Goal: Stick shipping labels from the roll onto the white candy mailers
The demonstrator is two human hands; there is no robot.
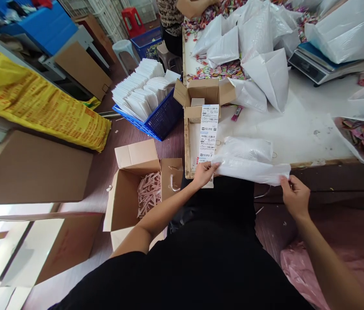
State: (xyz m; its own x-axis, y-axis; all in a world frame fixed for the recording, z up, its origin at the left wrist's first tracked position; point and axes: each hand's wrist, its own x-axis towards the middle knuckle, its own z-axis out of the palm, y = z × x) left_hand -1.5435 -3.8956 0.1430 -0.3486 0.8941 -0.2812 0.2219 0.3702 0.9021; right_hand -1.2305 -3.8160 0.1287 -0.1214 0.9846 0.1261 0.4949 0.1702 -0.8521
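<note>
A white plastic mailer bag (251,172) is stretched sideways at the table's front edge. My left hand (205,173) pinches its left end, beside a strip of printed labels (208,133). The bag's right end is pinched between the thumb and fingers of my right hand (294,193). Behind the bag, another white package (245,148) lies flat on the table. The label strip runs from a small open carton (203,92) down past my left hand and over the table edge.
Filled white bags (256,34) and loose colourful packets (223,70) cover the table's back. A scale (324,64) stands at right. Left of the table are a blue basket (165,114) of white mailers and an open cardboard box (125,193). A person (171,19) is at the far side.
</note>
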